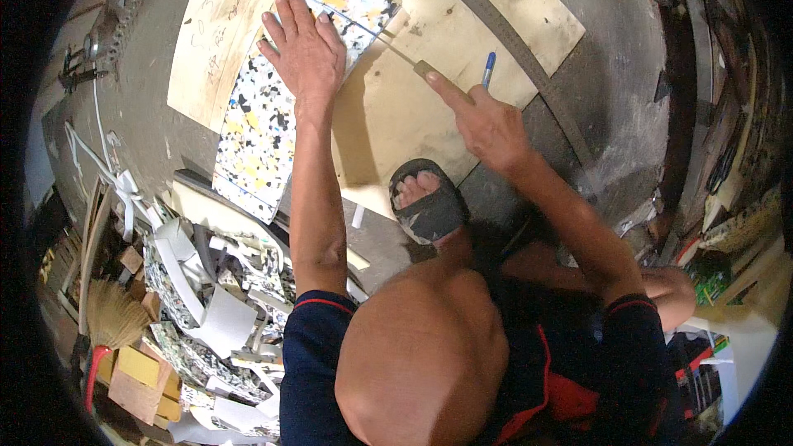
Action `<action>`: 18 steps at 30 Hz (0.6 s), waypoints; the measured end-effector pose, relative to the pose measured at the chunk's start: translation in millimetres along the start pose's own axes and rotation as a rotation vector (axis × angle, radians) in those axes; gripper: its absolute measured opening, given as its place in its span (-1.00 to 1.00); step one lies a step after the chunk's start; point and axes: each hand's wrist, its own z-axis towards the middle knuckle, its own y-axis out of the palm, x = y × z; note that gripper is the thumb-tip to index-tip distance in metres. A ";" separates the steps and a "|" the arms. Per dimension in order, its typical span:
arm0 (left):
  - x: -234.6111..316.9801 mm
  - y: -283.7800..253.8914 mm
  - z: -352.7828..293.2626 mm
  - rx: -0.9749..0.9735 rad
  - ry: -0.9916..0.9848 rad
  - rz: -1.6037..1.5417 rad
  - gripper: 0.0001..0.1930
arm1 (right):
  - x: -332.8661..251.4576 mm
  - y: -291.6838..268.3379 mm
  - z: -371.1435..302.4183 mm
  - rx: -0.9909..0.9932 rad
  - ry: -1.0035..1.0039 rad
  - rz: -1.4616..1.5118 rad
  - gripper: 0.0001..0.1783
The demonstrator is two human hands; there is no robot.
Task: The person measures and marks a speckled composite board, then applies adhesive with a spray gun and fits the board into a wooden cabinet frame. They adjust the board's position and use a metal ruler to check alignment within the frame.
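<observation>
A long foam slab [254, 128], white with black, yellow and blue specks, lies on a pale plywood board [462, 12]. A blue line runs across its far part, and another crosses its near end. My left hand [310, 51] is pressed flat on the slab just below the far line, fingers spread. In my right hand [491, 125] is a knife [422, 68] with a tan handle and a long thin blade, my index finger stretched along the handle. The blade reaches the slab's right edge near the far line; its tip is hard to make out.
A long metal ruler [516, 45] and a blue marker [489, 71] lie on the board's right part. My sandalled foot [425, 201] rests at its near edge. Foam scraps [227, 318] and a straw brush [120, 314] crowd the left; wood strips line the right.
</observation>
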 end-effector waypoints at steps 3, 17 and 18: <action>-0.6 0.7 1.1 0.017 0.007 0.010 -0.35 | 10.9 2.3 -15.0 -0.033 0.014 -0.021 -0.21; 2.3 -2.1 -1.2 0.103 -0.018 -0.153 -0.34 | 67.1 8.4 -136.0 -0.277 0.139 -0.092 -0.32; 2.3 -2.5 -2.2 0.119 -0.013 -0.155 -0.33 | 61.3 6.7 -128.5 -0.211 0.116 -0.056 -0.31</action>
